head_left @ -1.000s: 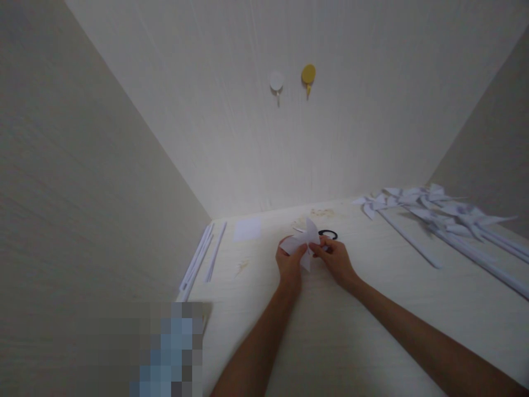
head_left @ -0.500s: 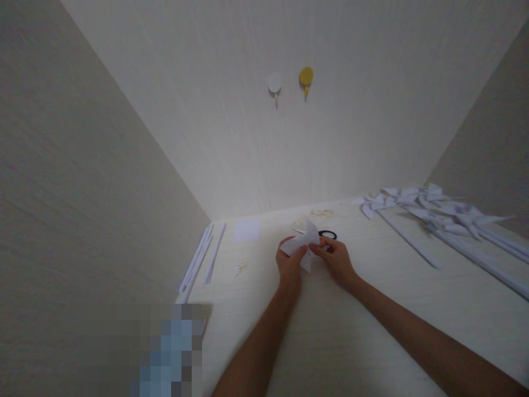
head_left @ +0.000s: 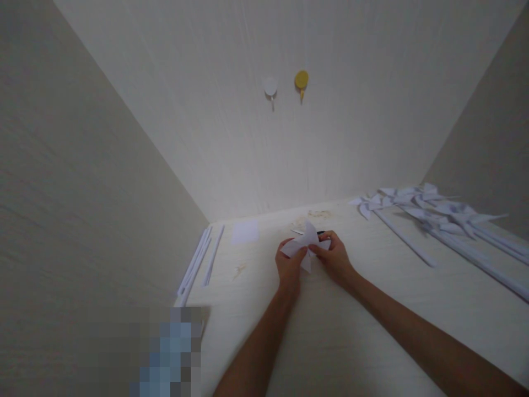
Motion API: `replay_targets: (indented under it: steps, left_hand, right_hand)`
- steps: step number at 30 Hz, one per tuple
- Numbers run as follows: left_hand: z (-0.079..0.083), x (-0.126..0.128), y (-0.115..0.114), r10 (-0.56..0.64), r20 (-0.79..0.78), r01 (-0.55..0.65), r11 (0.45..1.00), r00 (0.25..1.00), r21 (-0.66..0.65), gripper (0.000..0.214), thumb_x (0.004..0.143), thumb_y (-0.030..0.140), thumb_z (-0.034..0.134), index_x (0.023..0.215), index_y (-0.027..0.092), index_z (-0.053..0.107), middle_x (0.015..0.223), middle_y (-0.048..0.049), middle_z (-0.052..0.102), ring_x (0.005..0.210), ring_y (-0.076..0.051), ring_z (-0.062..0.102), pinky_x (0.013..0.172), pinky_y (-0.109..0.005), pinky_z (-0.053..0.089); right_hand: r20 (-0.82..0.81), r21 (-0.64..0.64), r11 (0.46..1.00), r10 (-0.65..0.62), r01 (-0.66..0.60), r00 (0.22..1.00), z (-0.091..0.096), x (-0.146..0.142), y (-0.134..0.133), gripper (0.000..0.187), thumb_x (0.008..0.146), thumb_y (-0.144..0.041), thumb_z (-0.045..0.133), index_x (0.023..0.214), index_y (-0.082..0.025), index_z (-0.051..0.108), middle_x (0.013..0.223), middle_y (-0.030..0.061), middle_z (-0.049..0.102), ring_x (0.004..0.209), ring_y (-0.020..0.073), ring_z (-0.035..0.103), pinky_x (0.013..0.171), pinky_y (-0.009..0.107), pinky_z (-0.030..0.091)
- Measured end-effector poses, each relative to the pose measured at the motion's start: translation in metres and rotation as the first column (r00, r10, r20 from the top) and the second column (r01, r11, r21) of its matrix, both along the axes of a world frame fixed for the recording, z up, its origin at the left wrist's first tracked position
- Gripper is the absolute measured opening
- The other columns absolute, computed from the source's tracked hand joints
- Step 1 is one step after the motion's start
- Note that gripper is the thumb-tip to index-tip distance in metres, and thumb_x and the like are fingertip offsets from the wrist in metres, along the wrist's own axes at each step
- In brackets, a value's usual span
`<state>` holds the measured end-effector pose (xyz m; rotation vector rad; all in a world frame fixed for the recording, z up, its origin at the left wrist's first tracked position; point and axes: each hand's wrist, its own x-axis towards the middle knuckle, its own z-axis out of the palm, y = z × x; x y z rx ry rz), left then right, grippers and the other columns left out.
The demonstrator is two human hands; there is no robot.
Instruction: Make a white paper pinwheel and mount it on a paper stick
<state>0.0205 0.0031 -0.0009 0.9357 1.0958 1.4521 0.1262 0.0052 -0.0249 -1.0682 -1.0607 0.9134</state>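
Between my two hands is a white paper pinwheel head (head_left: 309, 236), its pointed blades sticking out up, down and to both sides. My left hand (head_left: 289, 262) grips it from the left, thumb near the centre. From the right, my right hand (head_left: 334, 256) pinches it, with thumb and finger close to the middle. Just behind the pinwheel lie scissors (head_left: 321, 232), mostly covered by my right hand and the paper. Fingers behind the paper are hidden.
Several finished pinwheels on paper sticks (head_left: 413, 204) lie at the right. Rolled paper sticks (head_left: 195, 262) rest at the left, beside a square paper sheet (head_left: 245, 231). A white hook (head_left: 270, 87) and a yellow hook (head_left: 301, 80) are on the wall. A blurred blue shape (head_left: 165, 353) is at lower left.
My right hand has shifted slightly left and up, now covering more of the scissors' handle. The pinwheel stays in both hands. The whole view has shifted a little.
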Motion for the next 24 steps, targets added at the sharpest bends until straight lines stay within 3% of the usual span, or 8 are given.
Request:
replay_targets:
  steps: [3,7,10,14,18,24]
  left_hand:
    - [-0.001,-0.005,0.002,-0.059,0.001,0.059,0.998,0.998,0.008,0.042,0.047,0.018,0.067,0.085,0.015,0.051,0.067,-0.0009,0.058,0.058,-0.011,0.053,0.057,-0.024,0.042]
    - [0.002,-0.014,0.005,-0.303,0.091,0.306,0.952,0.949,-0.017,0.048,0.051,0.024,0.066,0.095,0.017,0.048,0.063,-0.0001,0.057,0.054,-0.012,0.054,0.052,-0.023,0.041]
    - [0.005,-0.017,0.007,-0.392,0.118,0.398,0.917,0.912,-0.032,0.045,0.052,0.027,0.064,0.094,0.016,0.049,0.063,-0.0005,0.058,0.053,-0.012,0.054,0.051,-0.023,0.041]
    - [0.006,-0.018,0.008,-0.450,-0.038,0.447,0.892,0.892,-0.068,0.050,0.045,0.018,0.068,0.091,0.016,0.049,0.056,0.0023,0.056,0.047,-0.010,0.053,0.048,-0.021,0.040]
    - [0.004,-0.018,0.008,-0.498,-0.194,0.498,0.865,0.845,-0.054,0.051,0.045,0.013,0.067,0.092,0.017,0.048,0.059,0.0013,0.058,0.050,-0.011,0.055,0.048,-0.021,0.041]
    - [0.004,-0.016,0.005,-0.499,-0.249,0.504,0.863,0.830,-0.047,0.045,0.050,0.011,0.062,0.092,0.016,0.048,0.056,0.0000,0.059,0.048,-0.012,0.055,0.045,-0.021,0.040]
  right_hand:
    - [-0.113,-0.041,0.999,0.028,-0.033,0.993,0.004,0.006,0.003,0.037,0.052,-0.029,0.066,0.073,-0.023,0.036,0.070,-0.0030,0.051,0.053,0.0128,0.051,0.048,0.026,0.043]
    - [-0.243,-0.072,0.977,0.179,-0.201,0.953,0.011,0.019,0.004,0.051,0.046,-0.020,0.069,0.083,-0.025,0.034,0.070,-0.0068,0.049,0.054,0.0109,0.052,0.051,0.025,0.043]
    - [-0.164,-0.097,0.940,0.310,-0.328,0.937,0.013,0.028,0.003,0.062,0.046,-0.015,0.069,0.094,-0.026,0.031,0.074,-0.0064,0.051,0.059,0.0111,0.053,0.054,0.025,0.044]
    - [-0.052,-0.131,0.891,0.432,-0.435,0.900,0.015,0.033,0.000,0.065,0.048,-0.011,0.067,0.099,-0.026,0.029,0.075,-0.0059,0.051,0.059,0.0101,0.052,0.052,0.022,0.042]
    - [-0.008,-0.155,0.878,0.457,-0.452,0.890,0.018,0.032,-0.001,0.064,0.049,-0.011,0.066,0.100,-0.025,0.028,0.073,-0.0060,0.050,0.059,0.0101,0.051,0.052,0.022,0.042]
    - [0.076,-0.162,0.874,0.473,-0.457,0.878,0.017,0.034,0.000,0.064,0.049,-0.011,0.065,0.101,-0.025,0.030,0.074,-0.0059,0.050,0.059,0.0093,0.050,0.051,0.021,0.040]
